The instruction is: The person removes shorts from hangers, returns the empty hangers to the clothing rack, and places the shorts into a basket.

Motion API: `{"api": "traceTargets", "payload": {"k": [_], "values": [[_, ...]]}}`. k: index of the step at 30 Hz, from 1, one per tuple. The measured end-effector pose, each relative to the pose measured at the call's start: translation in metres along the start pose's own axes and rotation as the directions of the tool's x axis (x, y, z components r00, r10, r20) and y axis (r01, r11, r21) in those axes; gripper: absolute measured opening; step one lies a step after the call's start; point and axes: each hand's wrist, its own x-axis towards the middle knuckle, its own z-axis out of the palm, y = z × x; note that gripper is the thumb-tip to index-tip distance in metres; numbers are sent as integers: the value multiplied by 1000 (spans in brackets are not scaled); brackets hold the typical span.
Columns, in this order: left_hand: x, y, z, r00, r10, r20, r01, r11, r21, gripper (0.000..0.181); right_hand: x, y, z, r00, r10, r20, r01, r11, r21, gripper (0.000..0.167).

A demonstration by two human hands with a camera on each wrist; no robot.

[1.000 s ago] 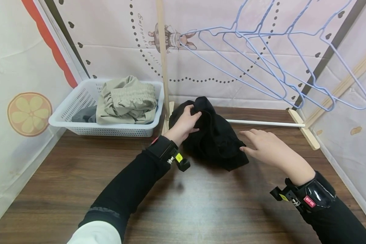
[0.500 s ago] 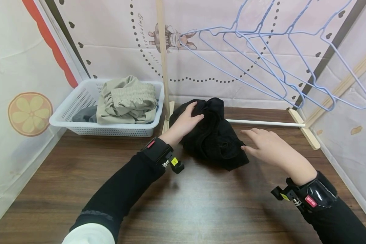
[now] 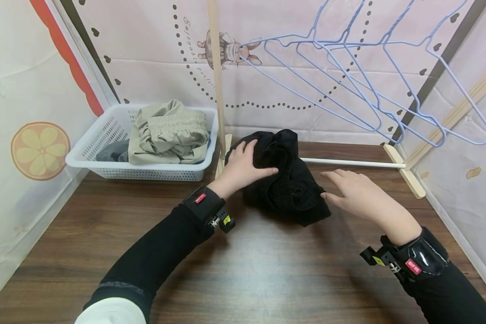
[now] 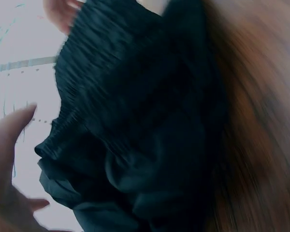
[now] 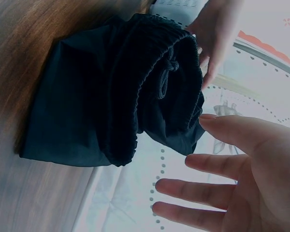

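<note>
Crumpled black elastic-waist pants [image 3: 293, 191] lie on the wooden table in the head view. The right wrist view shows a drawstring [image 5: 166, 72] tied at the gathered waistband. My left hand [image 3: 240, 168] is at the left side of the pants, thumb spread away from the fingers; whether it touches the fabric is hard to tell. In the left wrist view the gathered waistband [image 4: 104, 63] fills the upper middle. My right hand [image 3: 354, 193] hovers to the right of the pants with extended fingers, holding nothing.
A white basket [image 3: 166, 171] at the left holds beige elastic-waist clothing [image 3: 168, 135] and a grey cloth [image 3: 113, 150]. Several blue hangers [image 3: 360, 85] hang above the pants. Behind the pants are a wooden post [image 3: 216, 81] and a white bar [image 3: 352, 163].
My left hand has let go of the fabric it was pinching and turned with spread fingers, drawing slightly left. The top of the pants has settled. My right hand has barely moved.
</note>
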Motion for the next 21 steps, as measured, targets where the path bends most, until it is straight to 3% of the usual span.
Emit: {"api": "traceTargets", "payload": {"k": [3, 8, 13, 21], "values": [[-1, -2, 6, 997, 39, 63, -44, 995, 84, 115, 1, 1, 0, 1000, -1, -1, 1, 1000, 3, 55], [-1, -1, 16, 986, 102, 132, -122, 980, 155, 122, 2, 1, 1, 1000, -3, 2, 3, 1000, 4, 55], [-1, -1, 28, 964, 138, 225, -184, 963, 195, 126, 2, 2, 2, 1000, -5, -3, 5, 1000, 10, 55], [-1, 7, 38, 940, 126, 318, -210, 946, 248, 127, 2, 2, 3, 1000, 6, 14, -7, 1000, 17, 55]]}}
